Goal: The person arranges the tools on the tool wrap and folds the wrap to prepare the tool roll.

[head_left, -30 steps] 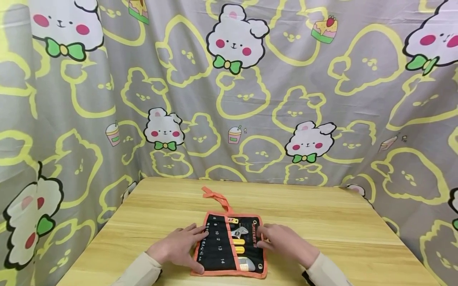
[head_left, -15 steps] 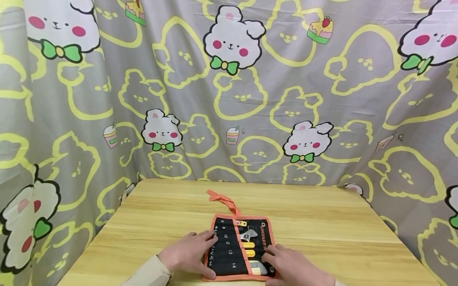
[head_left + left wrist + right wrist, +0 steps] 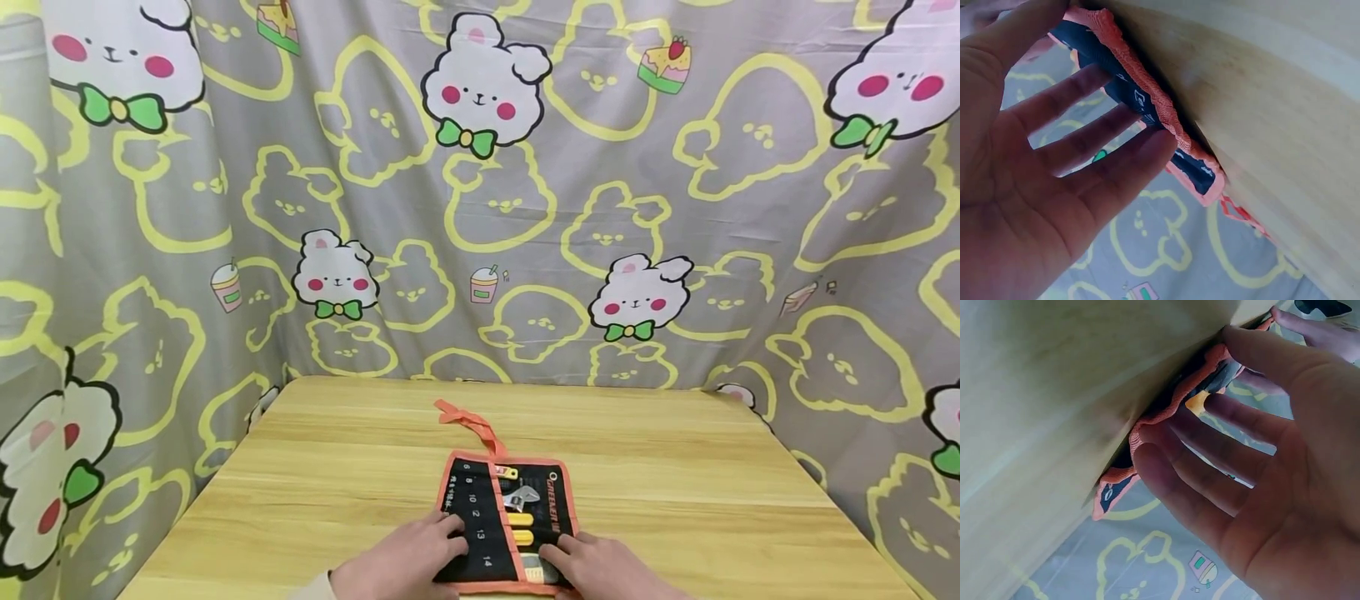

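Observation:
A black tool roll (image 3: 468,554) with orange binding lies spread on the wooden table, its left pockets printed with numbers. From the pockets stick an adjustable wrench (image 3: 522,498), two yellow handles (image 3: 521,519), a grey-and-yellow tool (image 3: 536,568) and a yellow-ended item (image 3: 511,473). My left hand (image 3: 408,558) rests its extended fingertips on the roll's left side, thumb at the lower corner. Across from it, my right hand (image 3: 603,567) lays its fingers over the lower right edge and partly covers the grey-and-yellow tool. Both wrist views show the fingers fairly straight along the orange border.
An orange tie strap (image 3: 472,423) trails from the roll's top edge toward the back of the wooden table (image 3: 337,450). Behind and beside the table hangs a grey curtain (image 3: 420,208) with rabbit prints.
The tool roll has slid rightward. My right hand has come down from the upper right edge to the lower right edge, and my left hand has moved right and nearer the front.

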